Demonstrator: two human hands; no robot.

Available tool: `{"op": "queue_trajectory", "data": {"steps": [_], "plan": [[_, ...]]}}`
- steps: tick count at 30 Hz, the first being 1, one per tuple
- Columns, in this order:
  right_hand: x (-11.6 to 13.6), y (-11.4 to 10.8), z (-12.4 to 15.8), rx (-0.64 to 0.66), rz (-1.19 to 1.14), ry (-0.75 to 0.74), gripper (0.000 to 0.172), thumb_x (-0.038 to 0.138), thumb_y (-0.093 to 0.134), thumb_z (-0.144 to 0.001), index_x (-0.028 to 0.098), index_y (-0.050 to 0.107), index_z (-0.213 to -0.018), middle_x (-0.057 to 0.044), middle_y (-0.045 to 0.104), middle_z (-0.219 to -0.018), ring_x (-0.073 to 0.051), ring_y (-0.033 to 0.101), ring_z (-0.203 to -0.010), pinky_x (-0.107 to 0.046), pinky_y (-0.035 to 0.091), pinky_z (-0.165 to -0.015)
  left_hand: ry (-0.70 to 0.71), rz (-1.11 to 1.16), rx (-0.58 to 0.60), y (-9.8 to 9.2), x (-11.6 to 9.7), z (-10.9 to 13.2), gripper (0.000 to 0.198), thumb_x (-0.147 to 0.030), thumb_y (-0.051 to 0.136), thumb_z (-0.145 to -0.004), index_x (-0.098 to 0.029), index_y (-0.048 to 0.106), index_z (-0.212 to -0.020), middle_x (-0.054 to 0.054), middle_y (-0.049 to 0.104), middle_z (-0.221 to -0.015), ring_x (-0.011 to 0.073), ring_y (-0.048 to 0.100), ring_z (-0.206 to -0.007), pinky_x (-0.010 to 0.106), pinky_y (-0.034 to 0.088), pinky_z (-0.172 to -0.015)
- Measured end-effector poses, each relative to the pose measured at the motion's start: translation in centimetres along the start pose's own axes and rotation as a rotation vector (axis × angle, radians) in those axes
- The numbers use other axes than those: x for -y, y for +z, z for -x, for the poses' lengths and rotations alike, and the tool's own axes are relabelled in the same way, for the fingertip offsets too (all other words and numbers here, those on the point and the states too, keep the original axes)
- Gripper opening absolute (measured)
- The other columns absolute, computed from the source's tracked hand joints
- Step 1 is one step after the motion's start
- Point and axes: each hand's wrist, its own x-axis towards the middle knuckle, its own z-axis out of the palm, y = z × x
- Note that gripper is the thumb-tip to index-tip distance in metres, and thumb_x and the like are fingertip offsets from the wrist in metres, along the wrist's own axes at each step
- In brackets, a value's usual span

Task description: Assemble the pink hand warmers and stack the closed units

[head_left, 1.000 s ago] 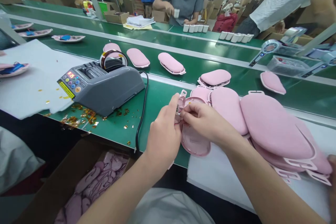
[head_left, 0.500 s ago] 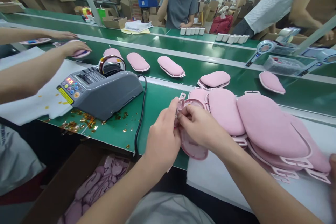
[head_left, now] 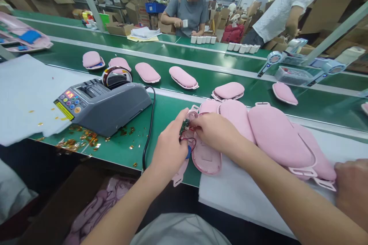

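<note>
An opened pink casing shows its inside at the bench edge. My left hand (head_left: 170,146) is wrapped round one casing half (head_left: 181,172), which carries a small green circuit board (head_left: 185,124), thin red and black wires and a blue part (head_left: 188,152). The fingertips of my right hand (head_left: 211,128) are pinched together at the board's right side; whatever they grip is too small to make out. Below my right hand lies the other casing half (head_left: 207,159), hollow side up, partly covered by that hand.
A grey tape dispenser (head_left: 106,103) with a black cable stands left, amber tape scraps near it. Closed pink casings (head_left: 281,134) are piled at right on white sheeting; others line the green belt (head_left: 161,92). Another person's hand (head_left: 352,187) is at the right edge. A box of pink parts is below.
The view has shifted slightly. The green board, wires and blue part now show between my hands. The neighbour's arms at left are gone from view. The person opposite now holds a white cup-shaped item.
</note>
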Motion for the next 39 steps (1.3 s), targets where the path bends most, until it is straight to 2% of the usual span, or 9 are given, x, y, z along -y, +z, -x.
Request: {"op": "queue_trajectory", "data": {"steps": [6, 12, 15, 18, 22, 25, 31, 35, 39], "plan": [[0.0, 0.3, -0.5, 0.037, 0.136, -0.075, 0.024, 0.011, 0.049, -0.082, 0.024, 0.068, -0.088, -0.007, 0.066, -0.088, -0.021, 0.06, -0.076, -0.027, 0.024, -0.051, -0.025, 0.028, 0.012, -0.3, 0.4, -0.4, 0.071, -0.001, 0.044, -0.071, -0.028, 0.043, -0.137, 0.001, 0.061, -0.129, 0.0214, 0.061, -0.11, 0.034, 0.051, -0.091], [1.1, -0.3, 0.3, -0.004, 0.177, 0.054, 0.022, 0.001, 0.046, -0.074, 0.015, 0.06, -0.08, -0.009, 0.06, -0.073, -0.018, 0.056, -0.06, -0.027, 0.024, -0.047, -0.042, 0.033, -0.006, -0.1, 0.7, -0.2, 0.07, -0.001, 0.044, -0.073, -0.028, 0.041, -0.138, 0.003, 0.061, -0.128, 0.0213, 0.061, -0.111, 0.034, 0.052, -0.09], [1.6, -0.8, 0.8, -0.092, 0.141, 0.084, 0.015, 0.01, 0.044, -0.08, 0.017, 0.057, -0.082, -0.007, 0.059, -0.078, -0.017, 0.055, -0.064, -0.026, 0.03, -0.05, -0.049, 0.037, -0.005, 0.0, 0.7, -0.1, 0.07, 0.0, 0.043, -0.074, -0.027, 0.04, -0.139, 0.003, 0.06, -0.129, 0.0208, 0.06, -0.112, 0.033, 0.051, -0.09], [1.3, -1.1, 1.0, -0.142, -0.116, 0.048, 0.01, 0.019, 0.046, -0.083, 0.019, 0.054, -0.077, -0.002, 0.059, -0.076, -0.013, 0.054, -0.065, -0.024, 0.038, -0.055, -0.076, 0.036, -0.005, 0.0, 0.7, -0.1, 0.068, 0.0, 0.043, -0.076, -0.025, 0.039, -0.139, 0.006, 0.061, -0.128, 0.0218, 0.06, -0.112, 0.034, 0.052, -0.089], [0.3, -1.0, 1.2, 0.036, -0.715, 0.033, 0.011, 0.025, 0.05, -0.084, 0.021, 0.058, -0.09, 0.004, 0.059, -0.068, -0.011, 0.054, -0.056, -0.022, 0.042, -0.052, -0.087, 0.037, -0.006, 0.0, 0.6, -0.1, 0.07, 0.002, 0.044, -0.074, -0.024, 0.039, -0.139, 0.007, 0.063, -0.125, 0.0221, 0.062, -0.108, 0.035, 0.052, -0.087], [0.0, -1.3, 1.3, 0.094, -0.886, 0.049, 0.017, 0.03, 0.053, -0.085, 0.019, 0.064, -0.092, 0.003, 0.06, -0.066, -0.011, 0.057, -0.06, -0.022, 0.044, -0.054, -0.083, 0.037, -0.015, 0.0, 0.5, -0.1, 0.071, 0.002, 0.045, -0.074, -0.025, 0.04, -0.139, 0.007, 0.063, -0.125, 0.0217, 0.062, -0.108, 0.035, 0.052, -0.087], [0.6, -2.1, 1.6, 0.183, -0.896, 0.167, 0.013, 0.029, 0.058, -0.078, 0.017, 0.063, -0.078, 0.002, 0.058, -0.059, -0.009, 0.052, -0.053, -0.019, 0.04, -0.049, -0.106, 0.034, -0.009, 0.0, 0.4, 0.2, 0.069, 0.0, 0.045, -0.075, -0.026, 0.04, -0.139, 0.006, 0.064, -0.12, 0.0219, 0.063, -0.103, 0.034, 0.053, -0.083], [0.9, -1.2, 1.2, 0.109, -0.764, 0.194, 0.007, 0.023, 0.053, -0.07, 0.019, 0.054, -0.065, 0.006, 0.048, -0.054, -0.009, 0.043, -0.051, -0.02, 0.034, -0.047, -0.095, 0.036, -0.016, 0.2, 0.2, 0.3, 0.069, -0.002, 0.045, -0.076, -0.027, 0.04, -0.139, 0.006, 0.064, -0.118, 0.0214, 0.063, -0.098, 0.033, 0.053, -0.08], [1.1, -0.2, 0.7, 0.064, -0.686, 0.17, 0.013, 0.021, 0.048, -0.065, 0.019, 0.04, -0.054, 0.007, 0.041, -0.054, -0.008, 0.037, -0.053, -0.021, 0.03, -0.048, -0.088, 0.037, -0.018, 0.5, -0.1, 0.4, 0.069, -0.002, 0.046, -0.075, -0.028, 0.041, -0.139, 0.007, 0.063, -0.121, 0.0227, 0.063, -0.1, 0.033, 0.052, -0.079]]}}
